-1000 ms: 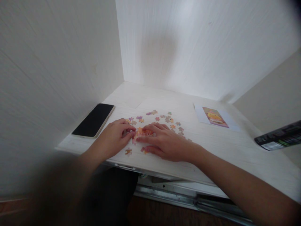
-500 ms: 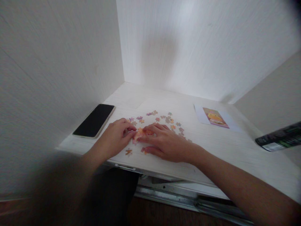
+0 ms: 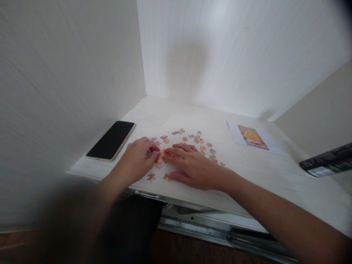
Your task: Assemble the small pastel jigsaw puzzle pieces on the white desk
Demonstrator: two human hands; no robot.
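Small joined jigsaw pieces [image 3: 160, 157], orange and pink, lie between my two hands on the white tabletop. My left hand [image 3: 140, 156] is closed in a pinch, thumb and forefinger on a puzzle piece at the left edge of that cluster. Flat over the cluster's right part rests my right hand [image 3: 189, 165], fingers stretched out and hiding most of the pieces under them. Near its thumb is a pink and orange loose piece [image 3: 166, 177]. A brown and orange piece [image 3: 151, 176] sits apart, close to the front edge.
Several loose puzzle pieces [image 3: 197, 139] are scattered behind my hands. A phone [image 3: 111, 141] lies at the left wall. To the right are a printed picture [image 3: 253, 137] on white paper and a dark can [image 3: 327, 161]. White panels enclose the tabletop [image 3: 247, 176].
My right fingers have shifted slightly left over the joined pieces, covering more of them. The left hand keeps its pinch almost in place. The loose pieces have not moved.
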